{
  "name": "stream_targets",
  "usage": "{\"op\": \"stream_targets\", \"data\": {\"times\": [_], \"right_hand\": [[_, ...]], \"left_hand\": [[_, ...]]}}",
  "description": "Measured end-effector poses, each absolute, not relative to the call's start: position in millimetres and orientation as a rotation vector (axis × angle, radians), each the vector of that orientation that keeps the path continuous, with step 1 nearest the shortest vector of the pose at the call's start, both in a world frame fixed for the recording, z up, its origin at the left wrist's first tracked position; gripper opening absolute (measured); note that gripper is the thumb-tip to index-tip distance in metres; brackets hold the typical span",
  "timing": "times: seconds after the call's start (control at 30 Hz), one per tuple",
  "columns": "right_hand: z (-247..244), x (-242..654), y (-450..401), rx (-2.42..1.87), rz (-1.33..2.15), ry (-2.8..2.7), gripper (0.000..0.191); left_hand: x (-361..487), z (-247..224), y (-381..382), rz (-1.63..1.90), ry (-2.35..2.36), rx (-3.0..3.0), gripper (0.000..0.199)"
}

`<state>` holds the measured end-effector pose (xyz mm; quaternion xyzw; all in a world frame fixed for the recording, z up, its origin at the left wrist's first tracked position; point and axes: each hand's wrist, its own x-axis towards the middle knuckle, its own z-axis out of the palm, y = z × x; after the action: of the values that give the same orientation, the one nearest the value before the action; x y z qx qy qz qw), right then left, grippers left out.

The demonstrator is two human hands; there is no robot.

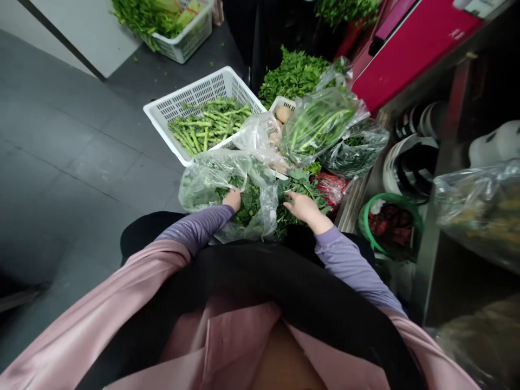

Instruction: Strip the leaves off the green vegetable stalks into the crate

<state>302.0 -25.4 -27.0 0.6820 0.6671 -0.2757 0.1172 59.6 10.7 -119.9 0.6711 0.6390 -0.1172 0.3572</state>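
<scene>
Low in front of me lies a clear plastic bag (211, 168), its mouth spread wide around leafy greens (249, 208). The fingers of my left hand (233, 200) are closed at the bag's inner left side and seem to pinch the film; their tips are partly hidden. To the right, my right hand (303, 207) reaches over a loose heap of dark leafy greens (300, 187), fingers apart, thumb and forefinger separated. Just beyond the bag, a white plastic basket (162, 120) holds cut green stalks (207, 124).
Bagged long green vegetables (320, 122), brown round vegetables (283, 114) and bagged red chillies (331, 188) crowd the right. A green-rimmed bucket (365, 216) stands by a metal shelf (430, 260). Another basket of greens (184, 46) sits on the far floor.
</scene>
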Motion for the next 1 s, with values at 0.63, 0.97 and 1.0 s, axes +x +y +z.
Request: {"op": "stream_targets", "data": {"times": [0.63, 0.97, 1.0], "right_hand": [[-48, 248, -31, 2.207, -1.56, 2.235, 0.071], [-30, 206, 8, 2.194, -2.326, 2.405, 0.068], [-32, 205, 7, 2.268, -2.503, 2.235, 0.062]], "left_hand": [[50, 18, 70, 0.098, 1.533, 2.303, 0.036], [104, 94, 61, 0.436, 1.443, 1.462, 0.015], [107, 92, 60, 0.491, 1.385, 1.367, 0.018]]}}
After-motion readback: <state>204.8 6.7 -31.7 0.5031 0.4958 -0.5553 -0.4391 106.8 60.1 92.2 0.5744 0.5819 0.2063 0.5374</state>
